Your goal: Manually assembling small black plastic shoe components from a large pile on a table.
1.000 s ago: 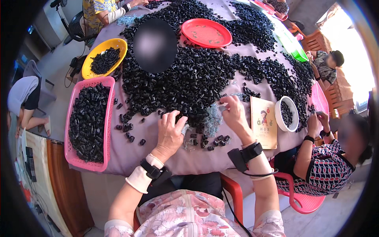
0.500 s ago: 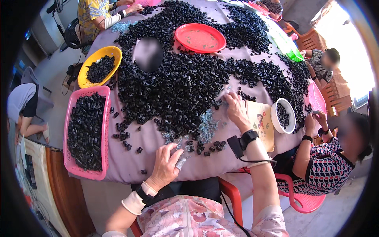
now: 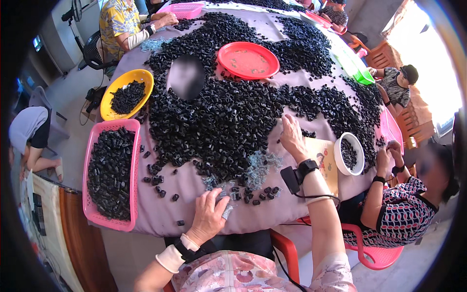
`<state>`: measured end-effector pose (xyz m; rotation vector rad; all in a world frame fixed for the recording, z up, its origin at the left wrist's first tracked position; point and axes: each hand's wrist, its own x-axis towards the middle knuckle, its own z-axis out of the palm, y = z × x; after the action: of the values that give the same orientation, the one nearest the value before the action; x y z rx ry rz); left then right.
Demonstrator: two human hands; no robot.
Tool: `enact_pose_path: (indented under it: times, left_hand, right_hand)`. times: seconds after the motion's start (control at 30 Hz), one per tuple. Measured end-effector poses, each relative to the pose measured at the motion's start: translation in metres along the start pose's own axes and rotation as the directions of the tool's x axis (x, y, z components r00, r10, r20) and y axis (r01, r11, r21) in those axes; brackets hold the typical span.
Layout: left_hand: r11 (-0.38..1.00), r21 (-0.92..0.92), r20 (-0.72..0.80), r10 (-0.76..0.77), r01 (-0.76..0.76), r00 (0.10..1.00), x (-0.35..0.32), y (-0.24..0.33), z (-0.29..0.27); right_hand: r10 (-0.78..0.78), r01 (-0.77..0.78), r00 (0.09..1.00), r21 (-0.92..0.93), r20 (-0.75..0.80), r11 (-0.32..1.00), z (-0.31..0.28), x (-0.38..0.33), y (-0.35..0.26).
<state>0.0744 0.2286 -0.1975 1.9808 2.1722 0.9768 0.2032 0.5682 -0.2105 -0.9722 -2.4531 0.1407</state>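
Note:
My left hand [image 3: 209, 216] rests palm down near the table's front edge, its bent fingers apart. Its fingertips touch a few small silvery-blue pieces, and a little clump of them [image 3: 227, 212] lies beside the thumb; what is under the palm is hidden. Farther off, my right hand [image 3: 293, 136] reaches over the cloth at the right side of a big heap of short black tubular parts [image 3: 209, 121]. Its fingers are loosely spread, and I see nothing in them. Between the hands lie more silvery-blue pieces [image 3: 260, 168], too small to name surely, and several loose black parts [image 3: 262, 196].
A pink basket [image 3: 136, 170] and a yellow plate [image 3: 151, 90], both holding black parts, stand left. A red tray [image 3: 249, 59] lies amid the heap. Beside my right forearm are a printed booklet [image 3: 331, 173] and a white bowl [image 3: 361, 160]. Other people sit around the table.
The view has shifted, so the table sits a little lower. My right hand has moved slightly farther away over the cloth. The left hand stays nearly in place.

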Motion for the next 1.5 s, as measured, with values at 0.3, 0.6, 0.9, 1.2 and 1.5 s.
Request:
enact_pose_path:
  times: [0.3, 0.6, 0.9, 1.2, 1.5]
  left_hand:
    - [1.000, 0.015, 0.019, -0.004, 0.004, 1.000, 0.000, -0.001, -0.002]
    - [1.000, 0.010, -0.001, 0.005, -0.005, 1.000, 0.002, 0.002, -0.002]
    - [1.000, 0.028, -0.004, 0.002, -0.002, 1.000, -0.001, 0.001, -0.002]
    - [0.999, 0.037, -0.040, 0.008, -0.007, 0.999, -0.001, 0.000, 0.003]
    - [0.999, 0.032, -0.022, 0.005, -0.005, 1.000, 0.000, 0.001, 0.001]
  right_hand:
    - [-0.039, 0.022, 0.966, 0.068, 0.257, 0.997, -0.027, -0.014, -0.034]
    - [0.127, -0.100, 0.984, -0.204, 0.123, 0.974, -0.036, -0.058, -0.027]
    - [-0.054, 0.040, 0.998, 0.264, 0.045, 0.964, -0.048, -0.074, -0.064]
    - [0.338, -0.311, 0.927, 0.170, -0.163, 0.935, -0.073, -0.063, 0.020]
    - [0.077, -0.080, 0.996, -0.099, -0.041, 0.992, -0.028, -0.063, -0.001]
